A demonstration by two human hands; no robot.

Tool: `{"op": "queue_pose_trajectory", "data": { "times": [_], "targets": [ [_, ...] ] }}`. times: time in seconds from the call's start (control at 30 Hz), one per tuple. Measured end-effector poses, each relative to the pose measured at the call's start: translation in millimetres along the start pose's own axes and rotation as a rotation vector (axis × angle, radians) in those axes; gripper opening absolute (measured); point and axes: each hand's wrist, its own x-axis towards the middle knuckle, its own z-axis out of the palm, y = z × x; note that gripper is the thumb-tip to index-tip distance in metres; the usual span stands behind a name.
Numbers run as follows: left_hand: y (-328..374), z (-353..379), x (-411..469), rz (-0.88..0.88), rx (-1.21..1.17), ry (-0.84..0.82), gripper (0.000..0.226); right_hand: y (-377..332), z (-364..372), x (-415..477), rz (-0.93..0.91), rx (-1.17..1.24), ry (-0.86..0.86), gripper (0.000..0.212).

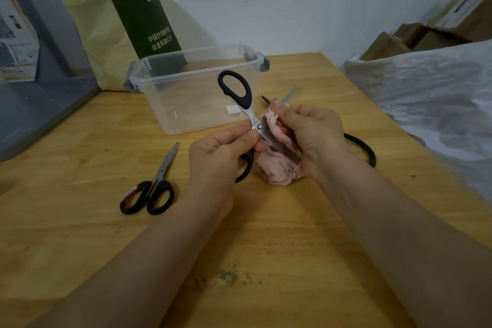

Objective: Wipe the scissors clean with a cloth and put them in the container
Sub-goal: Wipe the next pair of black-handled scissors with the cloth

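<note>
Left hand [223, 152] pinched on the large scissors [255, 125] near the pivot, blades spread to bare the inner edges. Right hand [311, 130] closed around the pink cloth [279, 168], pressing it along one blade. Held above the wooden table [266, 234], close before the clear container [191, 93], empty and ready. Small scissors [153, 189] lying at left; a third pair [364, 152] behind the right wrist, probably, mostly hidden.

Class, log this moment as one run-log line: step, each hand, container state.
step: wiping | left hand: holds open scissors at pivot | right hand: presses pink cloth on blade | container: empty, open
</note>
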Motion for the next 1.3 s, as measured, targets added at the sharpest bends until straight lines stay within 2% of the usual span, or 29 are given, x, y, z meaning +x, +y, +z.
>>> {"op": "queue_pose_trajectory", "data": {
  "times": [0.07, 0.2, 0.4, 0.53, 0.73, 0.9, 1.07, 1.3],
  "targets": [
    [0, -1, 0, 0.002, 0.010, 0.014, 0.015, -1, -2, 0, -0.027, -0.053, -0.009, 0.019],
    [-1, -5, 2, 0.003, 0.054, 0.057, 0.016, 5, 2, -11, 0.023, -0.182, -0.131, 0.009],
    [-3, -4, 1, 0.009, 0.098, 0.018, 0.017, 0, -8, 5, -0.038, -0.172, 0.054, 0.019],
    [-3, -6, 2, 0.013, 0.122, 0.030, 0.016, 7, -3, -7, 0.039, -0.236, -0.135, 0.012],
    [-1, -3, 0, 0.008, 0.123, -0.011, 0.014, -3, -8, 4, -0.018, -0.146, 0.057, 0.026],
    [-1, -4, 1, -0.017, 0.089, 0.029, 0.014, 3, -1, -9, 0.098, -0.176, -0.142, 0.017],
    [0, -1, 0, -0.024, 0.081, -0.001, 0.017, -3, -4, 2, 0.000, -0.143, 0.057, 0.025],
    [1, 0, -5, 0.018, 0.140, -0.007, 0.014, -3, -15, 16, -0.044, -0.065, 0.223, 0.028]
  ]
}}
